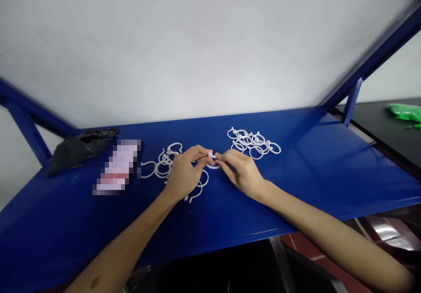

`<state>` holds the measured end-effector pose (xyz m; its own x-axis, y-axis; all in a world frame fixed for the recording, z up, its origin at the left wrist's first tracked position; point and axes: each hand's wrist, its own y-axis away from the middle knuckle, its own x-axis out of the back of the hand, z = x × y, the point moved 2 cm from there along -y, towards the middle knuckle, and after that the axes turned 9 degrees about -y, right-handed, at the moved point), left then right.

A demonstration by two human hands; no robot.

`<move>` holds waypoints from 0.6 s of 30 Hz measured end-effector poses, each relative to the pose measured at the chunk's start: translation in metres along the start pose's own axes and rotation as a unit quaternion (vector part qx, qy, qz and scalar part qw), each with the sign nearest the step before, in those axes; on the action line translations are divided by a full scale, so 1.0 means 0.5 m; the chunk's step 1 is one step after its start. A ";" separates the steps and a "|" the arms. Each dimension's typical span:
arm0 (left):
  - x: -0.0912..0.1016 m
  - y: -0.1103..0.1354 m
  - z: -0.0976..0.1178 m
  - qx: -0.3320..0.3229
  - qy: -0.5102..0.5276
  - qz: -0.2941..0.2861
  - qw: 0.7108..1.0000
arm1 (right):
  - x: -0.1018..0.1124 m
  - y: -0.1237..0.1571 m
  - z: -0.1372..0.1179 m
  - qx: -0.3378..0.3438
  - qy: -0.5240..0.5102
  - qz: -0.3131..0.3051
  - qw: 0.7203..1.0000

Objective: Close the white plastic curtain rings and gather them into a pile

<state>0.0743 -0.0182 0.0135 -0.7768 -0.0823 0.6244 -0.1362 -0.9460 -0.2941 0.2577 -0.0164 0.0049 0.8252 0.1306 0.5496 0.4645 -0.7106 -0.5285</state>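
Observation:
Between my two hands, just above the blue table, is a white plastic shower curtain ring point(213, 166). My left hand point(187, 170) pinches its clasp end, and the fingertips of my right hand point(241, 170) grip the other side of the clasp. Fingers hide much of the ring, so I cannot tell whether its ends are joined. Left of and partly behind my left hand lies a loose pile of similar rings point(161, 169), several with their ends apart. To the right, beyond my right hand, another pile of rings point(256, 141) looks closed.
The blue table point(315, 152) backs onto a pale wall point(210, 51), with blue frame bars at both sides. A black plastic bag point(79, 148) and a pixelated flat object point(118, 166) lie at the left. Off to the right, a green bag point(406, 112) rests on a dark surface.

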 end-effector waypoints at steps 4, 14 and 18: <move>-0.004 -0.001 -0.018 -0.036 -0.039 -0.009 0.999 | -0.005 0.002 -0.001 0.030 0.054 -0.050 0.997; 0.024 -0.038 -0.073 -0.098 -0.336 -0.045 0.936 | 0.183 -0.046 0.132 -0.221 0.196 0.165 0.941; 0.020 -0.037 -0.088 -0.097 -0.346 -0.056 0.932 | 0.234 -0.030 0.214 -0.337 0.185 0.145 0.912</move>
<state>0.0419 0.0121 -0.0065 -0.1782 -0.2319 0.9563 -0.3529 -0.8921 -0.2821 0.3816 0.0836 0.0077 0.6590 -0.2839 0.6965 -0.1615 -0.9578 -0.2376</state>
